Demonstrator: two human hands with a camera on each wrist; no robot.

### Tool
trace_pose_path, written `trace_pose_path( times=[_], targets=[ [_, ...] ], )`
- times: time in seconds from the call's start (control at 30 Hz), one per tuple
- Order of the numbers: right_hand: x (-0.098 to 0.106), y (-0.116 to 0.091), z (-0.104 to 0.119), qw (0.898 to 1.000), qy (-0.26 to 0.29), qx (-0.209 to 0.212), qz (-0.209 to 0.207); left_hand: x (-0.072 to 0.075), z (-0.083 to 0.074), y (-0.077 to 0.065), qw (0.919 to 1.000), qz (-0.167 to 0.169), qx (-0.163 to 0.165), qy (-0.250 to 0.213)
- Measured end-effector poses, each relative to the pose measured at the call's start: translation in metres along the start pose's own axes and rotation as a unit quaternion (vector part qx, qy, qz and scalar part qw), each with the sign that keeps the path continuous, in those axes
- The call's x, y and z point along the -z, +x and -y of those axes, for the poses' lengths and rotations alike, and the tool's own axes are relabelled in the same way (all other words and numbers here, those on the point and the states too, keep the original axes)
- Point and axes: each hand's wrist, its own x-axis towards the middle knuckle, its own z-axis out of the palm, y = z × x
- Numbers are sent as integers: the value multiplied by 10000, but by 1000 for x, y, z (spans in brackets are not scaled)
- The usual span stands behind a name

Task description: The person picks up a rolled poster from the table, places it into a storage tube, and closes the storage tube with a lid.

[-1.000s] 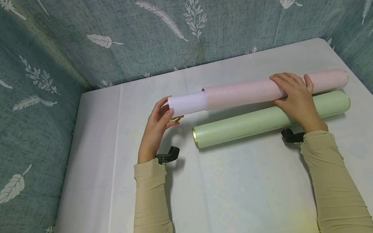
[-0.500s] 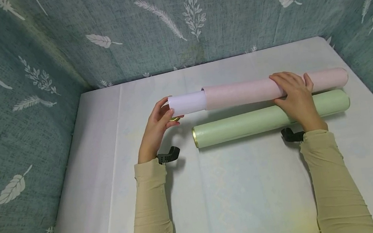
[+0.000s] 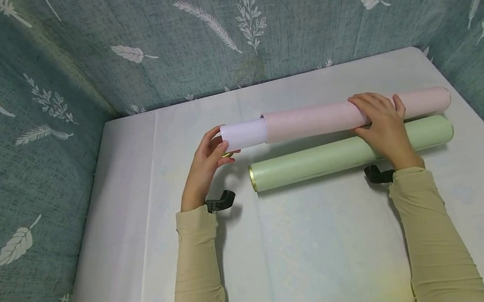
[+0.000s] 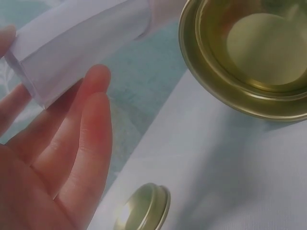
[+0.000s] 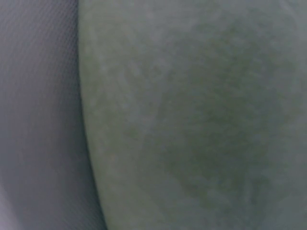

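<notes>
A roll of white paper sticks out of the left end of a pink tube. My left hand holds the roll's outer end, thumb on the near side; in the left wrist view the fingers lie under the paper roll. My right hand grips the pink tube from above, right of its middle. Just in front lies a green tube, its left end rimmed in gold, passing under my right wrist. The green tube fills most of the right wrist view.
A small gold lid lies on the white-covered table, partly hidden below my left fingers in the head view. The green tube's gold end faces left. Leaf-patterned curtains enclose the table at the back and sides.
My left hand has shifted slightly right, and the white roll now sticks out of the pink tube a little less. My right hand keeps its grip on the pink tube.
</notes>
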Motion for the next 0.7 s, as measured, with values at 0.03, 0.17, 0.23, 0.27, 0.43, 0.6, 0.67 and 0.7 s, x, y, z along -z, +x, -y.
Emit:
trace_pose_path(
  times=[0.03,0.17,0.23,0.27,0.43,0.6,0.67,0.7],
  targets=[
    [0,0,0,10000,-2,9,-2,0,0,0,10000,7,0,0],
    [1,0,0,10000,3,22,13,-1,0,1,10000,55,22,-18],
    [1,0,0,10000,-3,27,17,-1,0,1,10000,77,9,-48],
    [2,0,0,10000,1,16,30,-1,0,1,10000,78,6,-59],
    [2,0,1,10000,1,-32,83,-2,-1,1,10000,57,33,-39],
    [2,1,1,9999,-38,-38,101,-5,-1,2,9999,61,82,6],
    [2,1,2,9999,-26,-40,118,-6,-1,2,9999,55,110,30],
    [2,1,2,9999,-16,-35,116,-6,-1,2,9999,57,115,23]
  ],
)
